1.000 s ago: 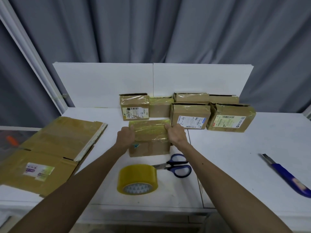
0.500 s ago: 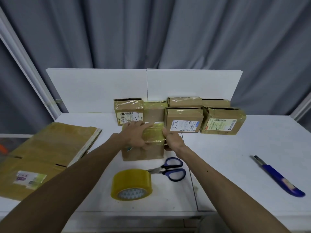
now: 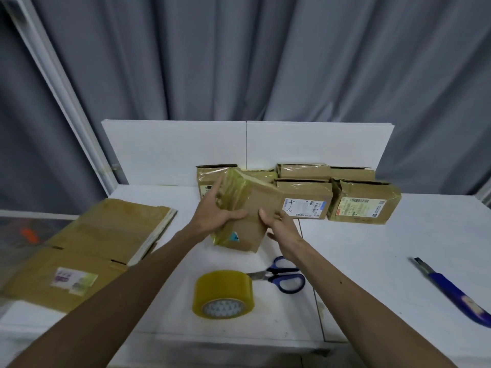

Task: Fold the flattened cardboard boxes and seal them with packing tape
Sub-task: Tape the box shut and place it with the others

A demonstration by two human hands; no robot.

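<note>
Above the middle of the white table [image 3: 398,248], a small brown box [image 3: 252,205] is held in both hands and is tilted, with its taped top turned to the left and away from the person. Yellowish tape covers its upper part and its left side, and a small blue sticker sits near its lower edge. I cannot tell if its lowest corner touches the table. The left hand [image 3: 215,211] grasps the taped side, with the fingers wrapped over the top and the thumb lying across the front. The right hand [image 3: 281,227] grasps the lower right edge, with the thumb on the front face and the fingers behind the box. Behind the box stand several sealed boxes [image 3: 364,203] close together in rows, in front of a white board [image 3: 172,150] and a grey curtain [image 3: 265,62]; one of them has "4-3" written on its label. Near the front edge of the table, below the hands, a tape roll [image 3: 223,294] lies on its side. Scissors [image 3: 281,277] with blue handles lie just beside it on the right, with the blades pointing at the roll. A stack of flat boxes [image 3: 87,251] lies on the left side of the table. A blue knife [image 3: 451,288] lies far to the right, well apart from the other things.
</note>
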